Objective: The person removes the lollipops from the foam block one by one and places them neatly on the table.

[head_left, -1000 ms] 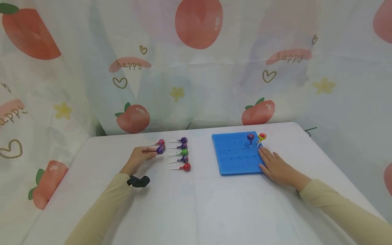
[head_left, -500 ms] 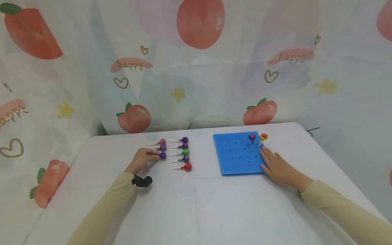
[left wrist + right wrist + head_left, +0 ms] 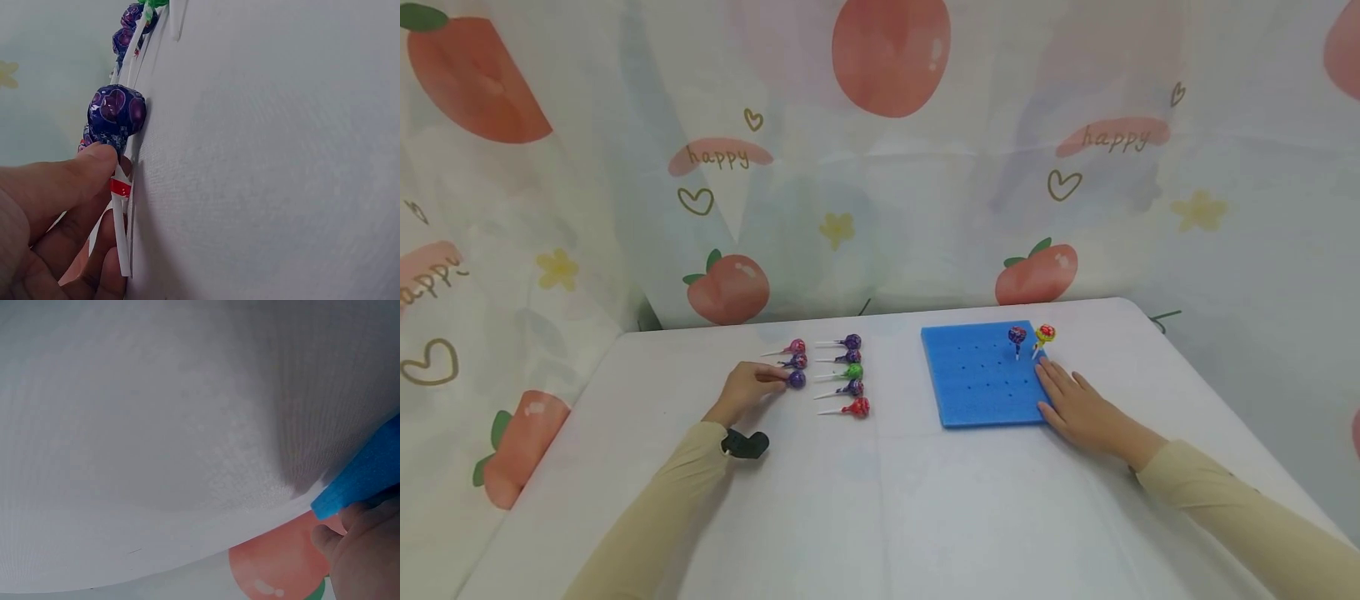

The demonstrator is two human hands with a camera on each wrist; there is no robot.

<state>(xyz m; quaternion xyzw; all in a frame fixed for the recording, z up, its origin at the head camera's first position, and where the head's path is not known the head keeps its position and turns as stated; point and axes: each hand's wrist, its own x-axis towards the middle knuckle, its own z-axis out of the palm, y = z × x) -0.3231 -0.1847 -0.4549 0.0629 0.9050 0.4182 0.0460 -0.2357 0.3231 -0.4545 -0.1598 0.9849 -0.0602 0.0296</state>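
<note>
My left hand [image 3: 747,392] pinches a purple lollipop [image 3: 796,380] between thumb and fingers just below its wrapped head. In the left wrist view that lollipop [image 3: 117,112] shows a white stick with a red band, lying close to the tablecloth. Beyond it are a pink lollipop [image 3: 796,347] and another purple one [image 3: 798,361]. My right hand [image 3: 1078,408] lies with straight fingers on the right edge of a blue foam board [image 3: 955,404] with small holes. A dark purple-red lollipop [image 3: 1017,335] and a yellow-red lollipop [image 3: 1044,334] stand upright in the board.
A second column of lollipops lies right of my left hand: purple ones [image 3: 852,342], a green one [image 3: 853,372] and a red one [image 3: 859,407] at the near end. A white cloth covers the table [image 3: 880,500]. Fruit-printed curtains [image 3: 910,208] hang behind.
From one second ago, my left hand has brought the purple lollipop nearer and down to the column's near end, and still pinches it. My right hand stays at the board.
</note>
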